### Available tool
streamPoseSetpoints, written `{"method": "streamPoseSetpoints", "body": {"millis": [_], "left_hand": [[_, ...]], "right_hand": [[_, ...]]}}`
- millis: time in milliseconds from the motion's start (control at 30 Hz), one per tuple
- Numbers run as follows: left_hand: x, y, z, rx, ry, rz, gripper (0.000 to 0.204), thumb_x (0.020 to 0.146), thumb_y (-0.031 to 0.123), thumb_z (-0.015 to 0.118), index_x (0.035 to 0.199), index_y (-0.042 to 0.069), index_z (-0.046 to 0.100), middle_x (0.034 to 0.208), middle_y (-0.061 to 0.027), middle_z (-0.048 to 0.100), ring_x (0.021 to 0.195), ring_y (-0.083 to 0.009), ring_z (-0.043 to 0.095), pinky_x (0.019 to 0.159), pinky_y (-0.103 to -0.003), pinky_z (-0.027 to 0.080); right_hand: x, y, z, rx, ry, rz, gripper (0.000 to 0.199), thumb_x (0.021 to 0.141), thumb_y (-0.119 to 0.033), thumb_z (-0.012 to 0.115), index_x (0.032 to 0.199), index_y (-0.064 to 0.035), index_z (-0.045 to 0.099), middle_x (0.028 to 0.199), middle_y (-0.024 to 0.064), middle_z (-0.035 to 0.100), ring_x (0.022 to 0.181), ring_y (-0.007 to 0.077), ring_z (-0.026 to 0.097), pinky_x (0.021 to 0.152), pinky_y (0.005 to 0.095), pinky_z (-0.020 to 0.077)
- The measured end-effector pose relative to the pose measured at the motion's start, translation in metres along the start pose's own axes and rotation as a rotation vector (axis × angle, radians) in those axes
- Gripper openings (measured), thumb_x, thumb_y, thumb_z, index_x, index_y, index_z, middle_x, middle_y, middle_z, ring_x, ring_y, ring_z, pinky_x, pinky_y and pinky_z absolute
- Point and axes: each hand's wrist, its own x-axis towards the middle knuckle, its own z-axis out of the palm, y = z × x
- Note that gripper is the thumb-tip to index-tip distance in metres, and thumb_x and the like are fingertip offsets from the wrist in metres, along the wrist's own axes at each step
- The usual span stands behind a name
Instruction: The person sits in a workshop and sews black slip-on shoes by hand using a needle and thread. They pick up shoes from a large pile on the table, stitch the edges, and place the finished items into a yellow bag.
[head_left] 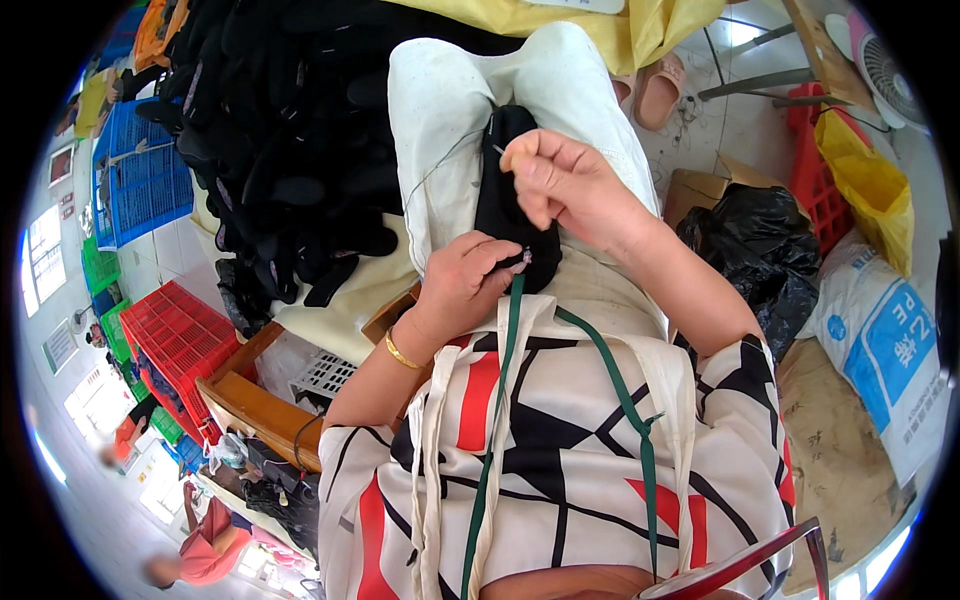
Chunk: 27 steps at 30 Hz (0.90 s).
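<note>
On my lap lies a long black cloth piece (497, 195), shaped like a slipper or a shoe upper. My left hand (468, 283) is closed on its near end, with the thumb and fingers pinching the edge by a small pale patch. Above its right side is my right hand (570, 185), with thumb and forefinger pinched on a thin needle (499, 149). A fine dark thread (440, 163) runs over the white cloth (435, 110) covering my knees. The far part of the black piece is seen, while its near end is partly hidden by my left fingers.
A big heap of similar black pieces (290, 120) is at my left. Beyond it stand a blue crate (150, 190), a red crate (180, 335) and a wooden drawer (270, 395). To my right are a black plastic bag (745, 250), a white-blue sack (880, 350) and a fan (885, 75).
</note>
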Motion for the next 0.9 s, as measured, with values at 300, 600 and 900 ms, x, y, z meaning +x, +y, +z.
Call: {"method": "streamPoseSetpoints", "body": {"millis": [300,600,900], "left_hand": [[0.006,0.000,-0.006,-0.074,-0.111,-0.129,0.017,0.078,0.006,0.075,0.093,0.005,0.067,0.078,-0.0099,0.062,0.067,-0.0275,0.060,0.059,-0.035,0.049],[0.016,0.003,-0.018,-0.146,-0.258,-0.307,0.013,0.082,0.010,0.074,0.092,0.002,0.069,0.078,-0.0120,0.062,0.068,-0.0267,0.060,0.060,-0.034,0.048],[0.014,-0.008,-0.010,-0.353,-0.242,-0.611,0.021,0.084,0.013,0.077,0.098,0.000,0.068,0.081,-0.0055,0.064,0.063,-0.0068,0.053,0.056,-0.025,0.044]], "right_hand": [[0.022,-0.003,0.011,-0.209,0.071,0.011,0.018,0.101,-0.022,0.059,0.095,-0.0052,0.058,0.064,-0.0044,0.049,0.050,0.0029,0.041,0.045,0.0193,0.0337],[0.047,0.011,0.014,0.051,0.188,0.082,0.016,0.097,-0.021,0.063,0.093,-0.0059,0.056,0.063,-0.0053,0.043,0.049,0.0026,0.032,0.042,0.0200,0.0237],[0.059,0.012,0.004,0.186,0.309,-0.075,0.011,0.098,-0.016,0.060,0.095,-0.0051,0.057,0.063,-0.0048,0.041,0.051,0.0050,0.033,0.043,0.0205,0.0261]]}}
